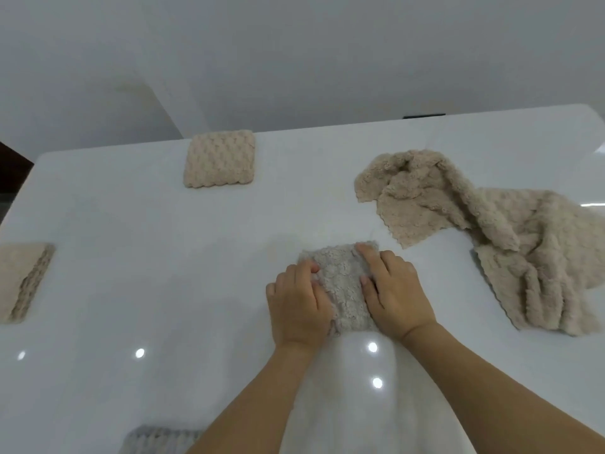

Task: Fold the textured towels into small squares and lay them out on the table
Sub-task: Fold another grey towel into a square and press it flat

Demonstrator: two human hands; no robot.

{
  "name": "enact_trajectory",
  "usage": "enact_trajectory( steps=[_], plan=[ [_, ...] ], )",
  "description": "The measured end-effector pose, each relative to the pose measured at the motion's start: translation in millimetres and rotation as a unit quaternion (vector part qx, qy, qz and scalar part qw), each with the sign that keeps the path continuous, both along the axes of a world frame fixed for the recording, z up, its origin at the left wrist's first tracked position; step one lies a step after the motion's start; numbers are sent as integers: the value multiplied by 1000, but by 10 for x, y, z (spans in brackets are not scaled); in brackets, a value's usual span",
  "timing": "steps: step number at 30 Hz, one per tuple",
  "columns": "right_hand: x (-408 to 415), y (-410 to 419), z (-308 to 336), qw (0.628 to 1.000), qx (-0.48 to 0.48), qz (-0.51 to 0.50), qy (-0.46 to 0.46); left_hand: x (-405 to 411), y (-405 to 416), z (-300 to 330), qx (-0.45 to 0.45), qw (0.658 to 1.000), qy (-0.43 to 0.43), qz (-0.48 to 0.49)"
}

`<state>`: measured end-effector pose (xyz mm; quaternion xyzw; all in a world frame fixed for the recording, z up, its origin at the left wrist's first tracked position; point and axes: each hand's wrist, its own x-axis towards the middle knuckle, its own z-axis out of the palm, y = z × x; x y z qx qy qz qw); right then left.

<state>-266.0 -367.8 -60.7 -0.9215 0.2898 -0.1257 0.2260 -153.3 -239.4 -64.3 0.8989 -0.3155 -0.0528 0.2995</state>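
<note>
Both hands, left hand (pixel 299 298) and right hand (pixel 394 294), press flat-fingered on a grey towel square (pixel 342 286). Folded beige squares lie at eleven o'clock (pixel 219 158) and nine (pixel 23 281), perhaps a grey one (pixel 157 440) at seven; the crumpled beige towels (pixel 491 231) at two o'clock remain.

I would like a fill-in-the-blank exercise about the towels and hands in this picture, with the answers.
1. Both hands, left hand and right hand, press on a ____ towel.
2. The unfolded pile lies to the ____ of the hands.
3. The beige square lies near the table's ____ edge.

Answers: grey; right; far
</note>
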Motion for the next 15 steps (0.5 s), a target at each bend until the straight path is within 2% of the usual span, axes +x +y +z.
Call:
enact_trajectory(
  steps=[15],
  plan=[
    [25, -37, 11, 999, -9, 17, 39, 2, -64, -6, 61, 997, -40, 11]
  ],
)
